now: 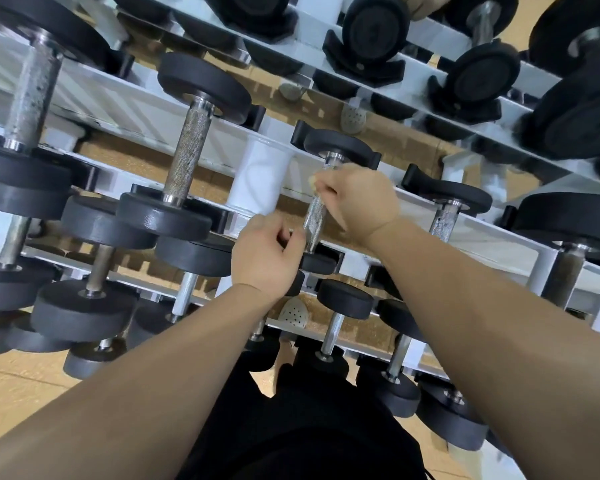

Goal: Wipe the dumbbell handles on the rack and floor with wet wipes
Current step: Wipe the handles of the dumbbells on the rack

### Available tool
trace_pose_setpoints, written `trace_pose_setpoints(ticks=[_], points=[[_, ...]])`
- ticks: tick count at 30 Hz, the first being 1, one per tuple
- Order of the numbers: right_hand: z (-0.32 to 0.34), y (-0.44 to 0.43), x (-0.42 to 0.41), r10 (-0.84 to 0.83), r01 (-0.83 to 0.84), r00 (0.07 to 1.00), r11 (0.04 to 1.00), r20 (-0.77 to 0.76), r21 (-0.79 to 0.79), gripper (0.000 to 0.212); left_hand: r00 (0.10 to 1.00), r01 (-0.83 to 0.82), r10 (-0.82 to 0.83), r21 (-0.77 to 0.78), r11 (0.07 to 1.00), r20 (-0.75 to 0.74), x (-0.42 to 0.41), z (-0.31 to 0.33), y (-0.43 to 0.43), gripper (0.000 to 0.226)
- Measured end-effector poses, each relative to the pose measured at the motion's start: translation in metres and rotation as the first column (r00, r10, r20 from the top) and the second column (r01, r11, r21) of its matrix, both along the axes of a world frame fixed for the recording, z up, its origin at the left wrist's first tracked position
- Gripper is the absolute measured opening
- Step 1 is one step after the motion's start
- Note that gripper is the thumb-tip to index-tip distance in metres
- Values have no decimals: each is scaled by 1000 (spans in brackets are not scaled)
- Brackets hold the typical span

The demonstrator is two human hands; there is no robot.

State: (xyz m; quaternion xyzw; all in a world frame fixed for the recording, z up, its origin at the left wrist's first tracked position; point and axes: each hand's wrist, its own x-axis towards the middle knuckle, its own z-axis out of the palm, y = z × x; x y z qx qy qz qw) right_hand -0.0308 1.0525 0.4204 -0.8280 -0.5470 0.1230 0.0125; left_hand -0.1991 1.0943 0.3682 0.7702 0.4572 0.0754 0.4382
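Both grips curl around one dumbbell handle [315, 213]: right hand [357, 199] upper, left hand [267, 254] lower; any wipe stays hidden.

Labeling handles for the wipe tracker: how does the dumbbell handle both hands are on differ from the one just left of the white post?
The handle between the hands is thinner and bright silver; the handle left of the post is thicker and dull with brownish specks. The first has the right hand up top and the left hand at the bottom; the second is untouched. Both are knurled metal, with black plates, on the white rack.
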Motion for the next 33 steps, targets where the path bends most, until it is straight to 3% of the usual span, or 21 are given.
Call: trace_pose_setpoints(ticks=[2, 4, 6, 9, 11, 14, 17, 21, 24, 29, 31, 33], points=[[-1, -13, -14, 46, -46, 997, 999, -67, -5, 31, 995, 42, -42, 3, 999, 91, -16, -2, 0, 26], [-1, -27, -25, 132, -143, 983, 987, -127, -78, 35, 979, 132, -137, 41, 990, 149, -33, -5, 0, 38], [-2, -35, -31, 208, -219, 966, 974, -150, -61, 26, 960, 213, -223, 72, 974, 172, -44, -9, 1, 51], [1, -31, -25, 246, -261, 959, 961, -137, -97, 14, 958, 204, -202, 9, 979, 205, -49, -8, 4, 45], [3, -18, -13, 212, -215, 975, 975, -61, -49, 15, 964, 175, -150, -102, 979, 217, -48, -6, 6, 39], [6, -3, -2, 23, -23, 1000, 1000, 5, 14, 22, 972, 152, -93, -274, 950, 216, -47, -3, 7, 34], [1, -13, -15, 25, -24, 1000, 997, -13, 68, 27, 971, 119, -35, -354, 928, 235, -44, -4, 3, 26], [-1, -35, -25, 212, -216, 971, 976, -109, -25, 30, 969, 117, -27, -364, 924, 244, -33, -1, -5, 24], [8, -24, -9, 307, -312, 950, 946, -64, -89, 34, 967, 139, -60, -314, 939, 249, -27, -1, -10, 24], [16, 7, 13, 182, -163, 960, 981, 212, -106, 24, 962, 154, -70, -316, 936, 263, -29, -4, -9, 24], [14, 5, 3, 136, -127, 966, 990, 219, -57, 20, 961, 157, -67, -329, 931, 268, -31, -6, -6, 23], [8, -7, -12, 140, -128, 983, 987, 120, -101, 22, 961, 157, -66, -337, 928, 267, -32, -6, -4, 23]])
